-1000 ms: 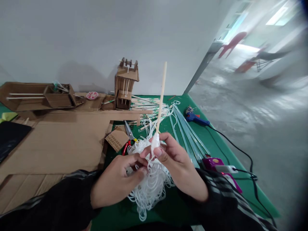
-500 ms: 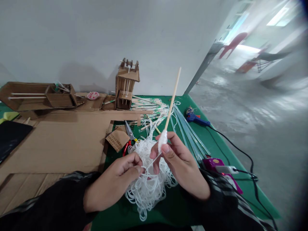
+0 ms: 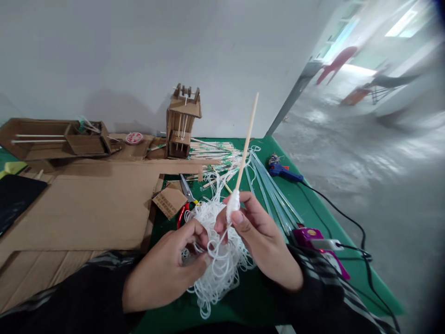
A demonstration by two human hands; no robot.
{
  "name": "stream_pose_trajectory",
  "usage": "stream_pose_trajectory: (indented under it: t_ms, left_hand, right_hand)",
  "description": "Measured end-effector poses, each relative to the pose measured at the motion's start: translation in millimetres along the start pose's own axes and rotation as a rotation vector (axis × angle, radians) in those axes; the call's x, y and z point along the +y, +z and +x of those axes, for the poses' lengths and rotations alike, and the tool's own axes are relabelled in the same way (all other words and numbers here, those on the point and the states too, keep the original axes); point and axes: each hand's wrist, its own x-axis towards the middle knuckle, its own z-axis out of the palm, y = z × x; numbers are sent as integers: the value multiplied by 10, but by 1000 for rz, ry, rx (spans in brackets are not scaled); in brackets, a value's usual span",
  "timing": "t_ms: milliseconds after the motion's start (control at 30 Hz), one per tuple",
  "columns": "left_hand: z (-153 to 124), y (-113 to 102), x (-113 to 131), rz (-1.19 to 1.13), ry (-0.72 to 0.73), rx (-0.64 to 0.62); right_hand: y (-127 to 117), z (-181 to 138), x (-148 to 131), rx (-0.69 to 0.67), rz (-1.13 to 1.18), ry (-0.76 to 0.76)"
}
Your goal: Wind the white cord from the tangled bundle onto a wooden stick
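Note:
My right hand grips a wooden stick by its lower end, where white cord is wound into a thick wrap. The stick stands nearly upright, leaning slightly right. From the wrap a strand runs down toward my left hand, whose curled thumb and fingers are around loops of the cord. Beneath both hands a loose heap of white cord spreads over the green tabletop. Scissors and a red-handled tool lie just beyond my left hand, partly covered by the heap.
Cardboard sheet covers the left side. Cardboard models stand at the back beside several thin sticks. Right of the heap lie clear glue sticks, a blue glue gun with its cable, and a purple power strip.
My left thumb and fingers have spread a little around the cord, and its loops have shifted. The stick in my right hand has moved slightly left.

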Motion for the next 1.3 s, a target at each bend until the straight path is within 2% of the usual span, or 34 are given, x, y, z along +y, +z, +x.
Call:
stream_pose_trajectory:
  t_ms: [367, 633, 800, 1000, 1300]
  left_hand:
    - [-8, -13, -17, 28, -62, 77]
    - [-30, -28, -32, 24, -36, 118]
    - [-33, -44, -71, -34, -36, 86]
    - [-12, -62, -97, -295, -77, -15]
    - [-22, -68, -89, -408, -82, -89]
  right_hand:
    - [17, -18, -20, 4, -243, 44]
    - [39, -21, 63, -19, -226, 81]
    - [72, -22, 87, -7, -113, 147]
    - [43, 4, 133, 15, 98, 276]
    - [-30, 21, 176, 18, 56, 272]
